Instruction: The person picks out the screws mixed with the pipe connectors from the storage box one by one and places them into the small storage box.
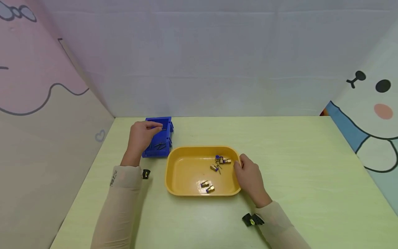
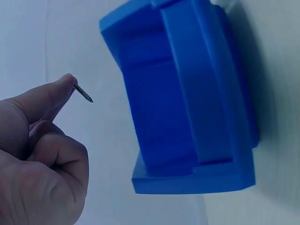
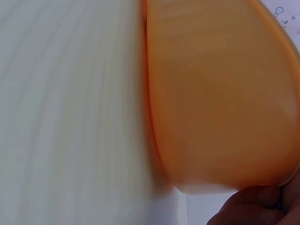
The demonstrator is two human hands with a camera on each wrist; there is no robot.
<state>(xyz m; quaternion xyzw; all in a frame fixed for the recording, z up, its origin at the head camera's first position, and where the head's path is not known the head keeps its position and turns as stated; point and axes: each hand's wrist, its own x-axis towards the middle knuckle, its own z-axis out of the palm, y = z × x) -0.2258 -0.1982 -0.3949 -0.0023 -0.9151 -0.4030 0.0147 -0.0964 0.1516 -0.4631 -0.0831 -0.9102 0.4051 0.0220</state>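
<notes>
My left hand (image 1: 141,136) is over a blue bin (image 1: 170,152) at the left of the table. Between thumb and fingertip it pinches a small screw (image 2: 84,93), its pointed end sticking out past the fingers. More screws (image 1: 160,145) lie on the bin's floor. My right hand (image 1: 250,177) grips the right rim of a yellow tray (image 1: 183,173), thumb over the edge. In the tray lie several brass fittings with blue ends (image 1: 210,189), and a few screws (image 1: 219,168) beside the upper ones. The right wrist view shows the tray's outer wall (image 3: 225,103) and part of the fingers.
The pale green table (image 1: 295,155) runs back to a white cloth wall (image 1: 217,62). Printed cartoon panels stand at the left (image 1: 46,138) and right (image 1: 373,138). The blue bin sits close behind and left of the tray. Black straps (image 1: 252,219) hang at the wrists.
</notes>
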